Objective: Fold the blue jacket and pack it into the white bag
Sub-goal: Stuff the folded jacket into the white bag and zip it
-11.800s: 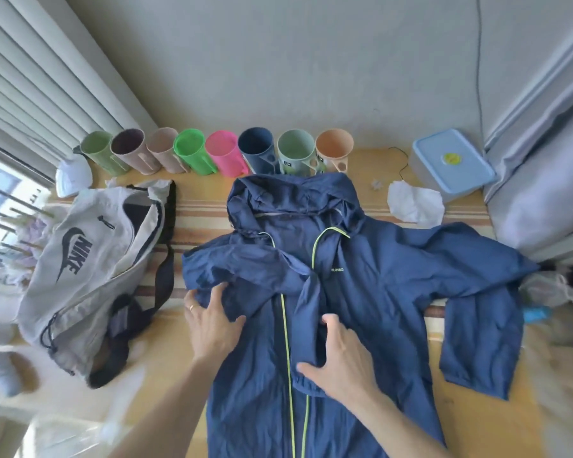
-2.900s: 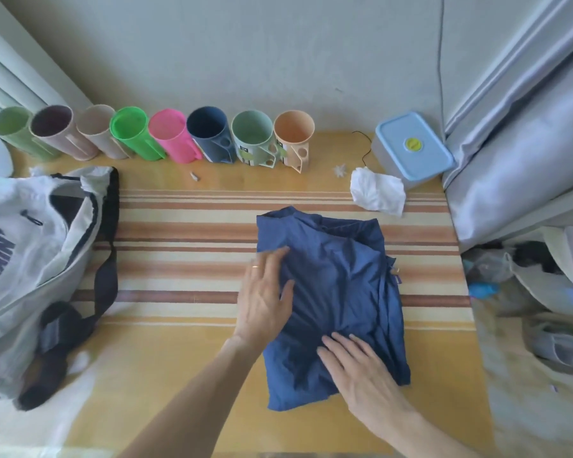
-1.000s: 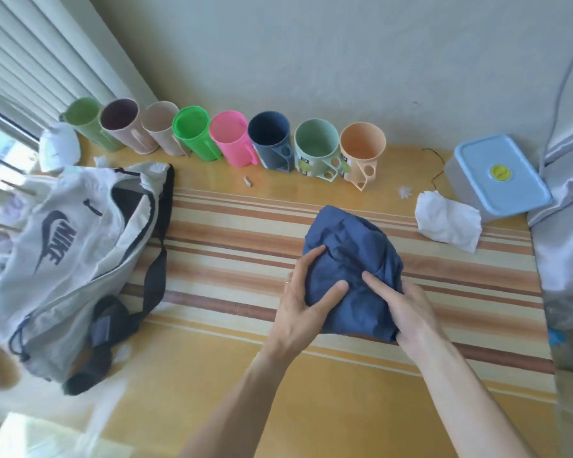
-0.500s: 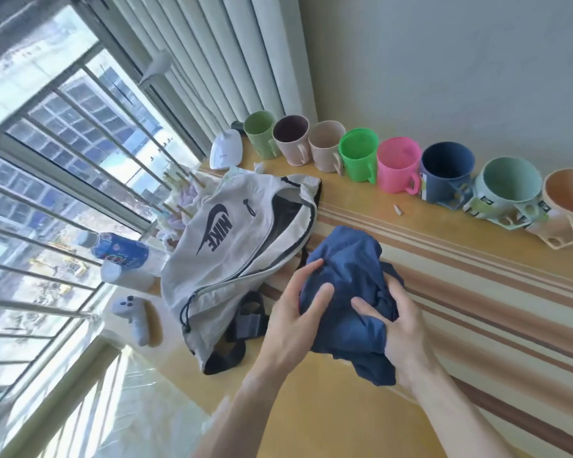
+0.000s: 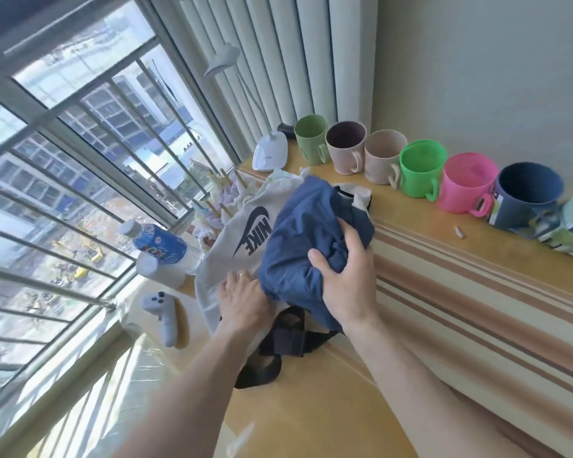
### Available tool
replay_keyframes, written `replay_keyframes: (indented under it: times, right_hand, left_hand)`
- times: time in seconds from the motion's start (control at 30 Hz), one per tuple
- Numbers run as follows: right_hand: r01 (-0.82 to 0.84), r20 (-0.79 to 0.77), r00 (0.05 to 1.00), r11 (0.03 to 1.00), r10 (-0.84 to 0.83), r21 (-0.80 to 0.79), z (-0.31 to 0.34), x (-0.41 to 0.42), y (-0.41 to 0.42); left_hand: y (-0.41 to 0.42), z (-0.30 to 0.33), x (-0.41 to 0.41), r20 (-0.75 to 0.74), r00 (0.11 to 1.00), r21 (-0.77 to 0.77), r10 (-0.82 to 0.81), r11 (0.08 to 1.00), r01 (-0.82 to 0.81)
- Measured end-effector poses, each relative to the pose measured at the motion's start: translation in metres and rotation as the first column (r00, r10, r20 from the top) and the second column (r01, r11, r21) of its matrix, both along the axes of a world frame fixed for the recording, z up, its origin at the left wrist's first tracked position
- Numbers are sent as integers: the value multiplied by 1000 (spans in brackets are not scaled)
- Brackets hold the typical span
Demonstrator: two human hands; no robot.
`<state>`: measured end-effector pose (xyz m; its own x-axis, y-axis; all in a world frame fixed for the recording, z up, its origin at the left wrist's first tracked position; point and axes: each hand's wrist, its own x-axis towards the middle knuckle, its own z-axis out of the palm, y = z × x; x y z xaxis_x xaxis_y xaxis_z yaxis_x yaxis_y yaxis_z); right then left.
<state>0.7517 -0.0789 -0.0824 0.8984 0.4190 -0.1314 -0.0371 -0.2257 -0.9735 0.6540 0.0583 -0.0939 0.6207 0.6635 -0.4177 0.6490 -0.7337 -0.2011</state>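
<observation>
The folded blue jacket point(image 5: 306, 246) sits bunched over the white bag point(image 5: 242, 239) on the desk point(image 5: 460, 292), the right hand point(image 5: 346, 285) clamped on it. The left hand point(image 5: 244, 300) rests on the bag, its grip unclear. Light, soft and probably slippery, the jacket should be gripped around the whole bundle.

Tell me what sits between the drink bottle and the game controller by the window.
In the head view, a white cup-like thing stands between the bottle and the controller. The bottle seems to rest on it.
</observation>
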Motion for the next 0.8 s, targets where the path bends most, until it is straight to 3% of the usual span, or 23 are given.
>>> replay_keyframes:
  times: [0.13,0.23,0.37,0.57,0.67,0.8]
  right_hand:
    - [-69,-81,996,948,46,-312,-17,-5,1]
    - [-60,-48,998,914,45,-401,-21,-6,0]
    - [-48,-57,998,890,25,-454,-20,0,6]
    - [-66,-77,996,879,34,-473,-16,6,2]
    - [-71,-129,992,885,12,-461,-13,12,6]
    - [-74,-185,983,894,-9,-441,0,7,28]
  left_hand:
    - [3,3,-6,-35,998,19,-55,998,55]
    - [-4,5,-11,11,994,21,-107,994,106]
    - [0,0,-11,158,978,85,-136,989,124]
    - [18,18,-9,247,932,33,-267,963,267]
    - [29,33,-22,388,893,105,-229,973,204]
    - [26,46,-32,528,835,80,-155,988,133]
